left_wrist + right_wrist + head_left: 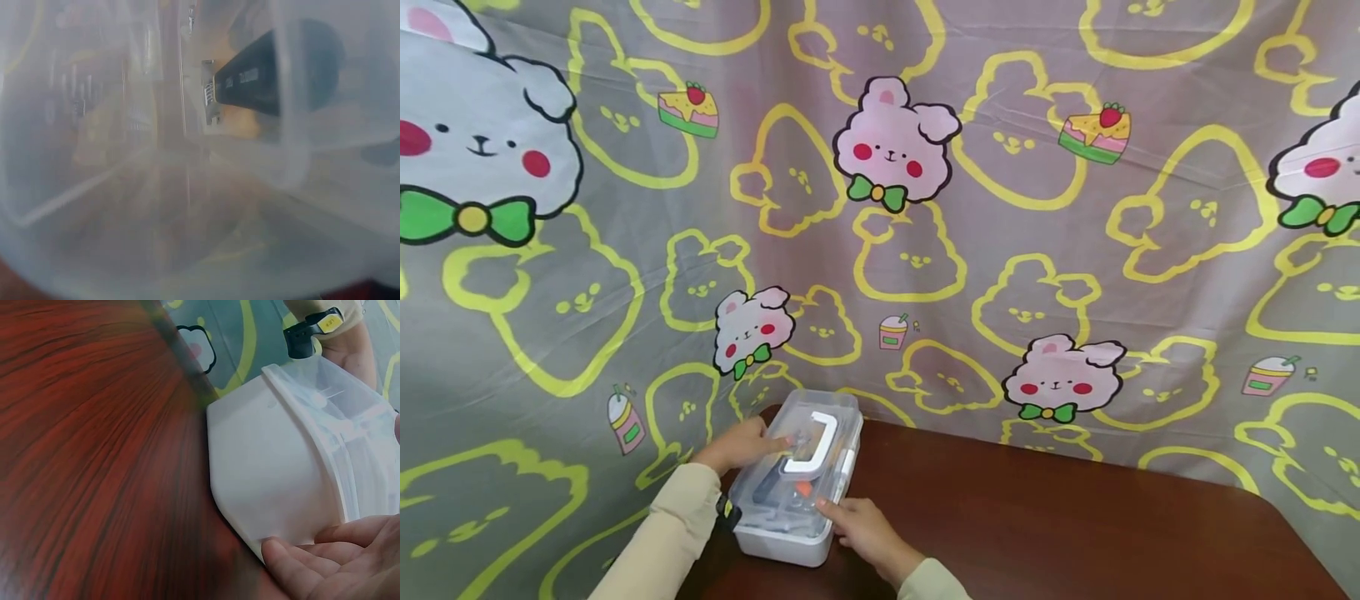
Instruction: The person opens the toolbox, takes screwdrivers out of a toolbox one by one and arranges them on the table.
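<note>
A storage box (781, 546) with a white base, a clear lid (838, 404) and a white carry handle (824, 443) sits on the table. My left hand (741, 444) holds its left side, thumb lying over the lid. My right hand (868, 531) grips the near right corner, thumb on the lid's edge; in the right wrist view its fingers (290, 565) press against the white base (269, 462). Through the clear plastic show an orange piece (803, 488) and, in the left wrist view, a dark tapered handle (256, 75). The lid is down on the base.
The dark red-brown wooden table (1037, 533) extends to the right of the box. A patterned curtain (940, 250) with cartoon rabbits hangs behind and along the left, close to the box. A black wrist strap (306, 334) is on my left wrist.
</note>
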